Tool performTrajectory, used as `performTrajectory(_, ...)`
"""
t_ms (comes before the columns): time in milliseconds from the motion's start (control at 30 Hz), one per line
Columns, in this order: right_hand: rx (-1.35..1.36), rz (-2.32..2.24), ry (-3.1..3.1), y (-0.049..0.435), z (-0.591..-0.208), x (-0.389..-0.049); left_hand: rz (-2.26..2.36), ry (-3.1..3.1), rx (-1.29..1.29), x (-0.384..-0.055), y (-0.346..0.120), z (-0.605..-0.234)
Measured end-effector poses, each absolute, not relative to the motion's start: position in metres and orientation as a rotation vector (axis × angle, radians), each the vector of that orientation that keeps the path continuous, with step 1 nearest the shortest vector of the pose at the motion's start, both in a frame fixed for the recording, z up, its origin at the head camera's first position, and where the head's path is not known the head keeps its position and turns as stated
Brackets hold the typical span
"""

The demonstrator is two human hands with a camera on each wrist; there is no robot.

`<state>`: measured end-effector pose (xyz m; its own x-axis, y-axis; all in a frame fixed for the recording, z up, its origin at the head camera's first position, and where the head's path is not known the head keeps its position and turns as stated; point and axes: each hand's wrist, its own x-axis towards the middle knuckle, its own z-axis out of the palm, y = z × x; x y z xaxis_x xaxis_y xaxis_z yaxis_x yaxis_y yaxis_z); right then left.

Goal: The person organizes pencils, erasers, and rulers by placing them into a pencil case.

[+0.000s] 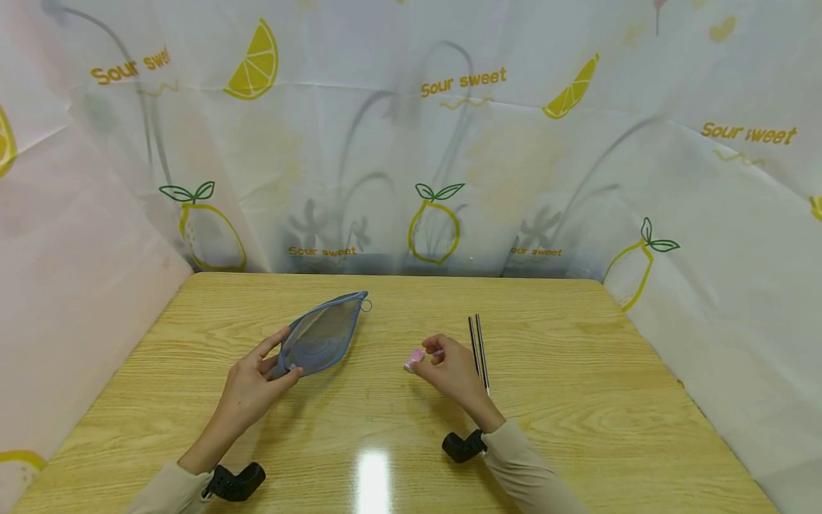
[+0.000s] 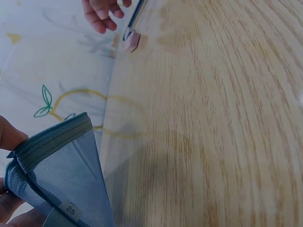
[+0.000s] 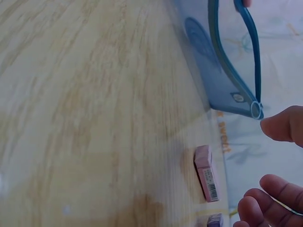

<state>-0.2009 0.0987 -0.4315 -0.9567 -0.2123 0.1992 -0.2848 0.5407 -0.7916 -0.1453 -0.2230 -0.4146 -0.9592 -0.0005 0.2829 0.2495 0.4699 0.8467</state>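
My left hand (image 1: 252,389) grips a blue mesh zip pouch (image 1: 321,335) at its left end, thumb on the near side and fingers behind. The pouch's mouth gapes, and a ring (image 3: 256,110) hangs at the zip's far end. A small tag reading 25 shows on the mesh (image 2: 71,170) in the left wrist view. Over the table, my right hand (image 1: 454,368) has its thumb and fingers spread apart with nothing between them. Just below and beside it lies a small pink block (image 3: 207,174) with a barcode label, resting on the wood.
Two slim dark sticks (image 1: 479,343) lie side by side just right of the right hand, partly hidden by it. A small purplish item (image 3: 215,220) shows near the pink block. A lemon-printed curtain (image 1: 359,143) surrounds the wooden table (image 1: 578,400) at the back and sides.
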Motion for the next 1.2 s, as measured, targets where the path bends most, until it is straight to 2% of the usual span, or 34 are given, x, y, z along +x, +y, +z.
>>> performTrajectory(600,0.408,1.339,-2.762,0.096,-0.442,-0.206,-1.509,-2.468,-0.213,-0.145,-0.224,-0.415)
performTrajectory(1200,0.516,1.208,-2.791,0.09,-0.442,-0.214,-1.479,-2.453,-0.233,-0.147,-0.223,-0.417)
